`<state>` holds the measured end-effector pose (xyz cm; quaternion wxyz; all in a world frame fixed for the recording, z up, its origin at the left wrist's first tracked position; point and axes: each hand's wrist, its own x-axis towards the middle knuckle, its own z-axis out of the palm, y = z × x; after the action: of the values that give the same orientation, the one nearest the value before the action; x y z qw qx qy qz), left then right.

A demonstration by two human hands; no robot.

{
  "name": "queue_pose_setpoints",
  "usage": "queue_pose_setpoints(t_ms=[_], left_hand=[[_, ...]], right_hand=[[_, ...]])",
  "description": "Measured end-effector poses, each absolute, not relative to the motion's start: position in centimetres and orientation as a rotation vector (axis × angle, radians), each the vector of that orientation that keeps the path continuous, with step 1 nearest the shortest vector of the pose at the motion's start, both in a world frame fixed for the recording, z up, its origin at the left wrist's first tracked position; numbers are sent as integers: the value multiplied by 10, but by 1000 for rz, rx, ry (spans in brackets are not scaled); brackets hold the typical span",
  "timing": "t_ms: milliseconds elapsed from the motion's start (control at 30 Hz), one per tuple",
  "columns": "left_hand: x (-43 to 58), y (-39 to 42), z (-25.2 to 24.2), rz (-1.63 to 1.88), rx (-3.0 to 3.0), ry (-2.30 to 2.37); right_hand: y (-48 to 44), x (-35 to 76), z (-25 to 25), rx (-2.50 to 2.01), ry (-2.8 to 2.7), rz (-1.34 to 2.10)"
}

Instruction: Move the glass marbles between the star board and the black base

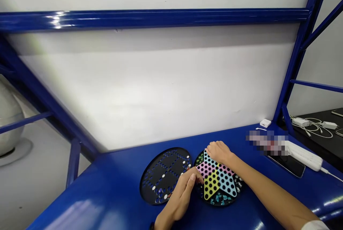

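A Chinese checkers board point(211, 185) with a star of blue, pink and yellow points and black holes lies in a round black tray. Coloured glass-like pieces point(221, 199) fill the compartments between the points. My right hand point(218, 151) is closed over the star's far point, its fingertips partly hidden. My left hand point(183, 192) has its fingers curled in at the star's left side; whatever is between the fingertips is hidden. Left of it lies a round black board point(163, 167) with many holes and several white and dark pieces in them.
The blue tabletop point(107, 187) meets a white wall behind, framed by blue metal bars point(160, 19). At the right lie a phone point(289, 165), a white power strip point(305, 155) and a small white case point(265, 123). White chargers and cables point(313, 122) rest on a dark surface beyond.
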<state>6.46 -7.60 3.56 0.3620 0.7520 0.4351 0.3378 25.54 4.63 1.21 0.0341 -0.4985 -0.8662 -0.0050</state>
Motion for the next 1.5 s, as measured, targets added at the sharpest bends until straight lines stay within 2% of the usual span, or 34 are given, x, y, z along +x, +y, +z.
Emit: queue_pose_setpoints(t_ms=[400,633,833,1133,1267,1500], left_hand=[[64,-74,33,916,1922,1107],[64,-73,32,935,1904,1106],[60,-69,31,944,1921,1115],[105,-4,48,480,2437,1436],[133,29,42,160,2643,1537],[151,40,39,10,2682,1492]], right_hand=[[51,255,10,-1524,-2615,152],[57,258,2,-1479,-2301,539],[68,285,1,-1329,-1627,997],[70,342,8,-1048,-718,1620],[68,344,7,-987,-548,1700],[66,341,5,-924,-484,1761]])
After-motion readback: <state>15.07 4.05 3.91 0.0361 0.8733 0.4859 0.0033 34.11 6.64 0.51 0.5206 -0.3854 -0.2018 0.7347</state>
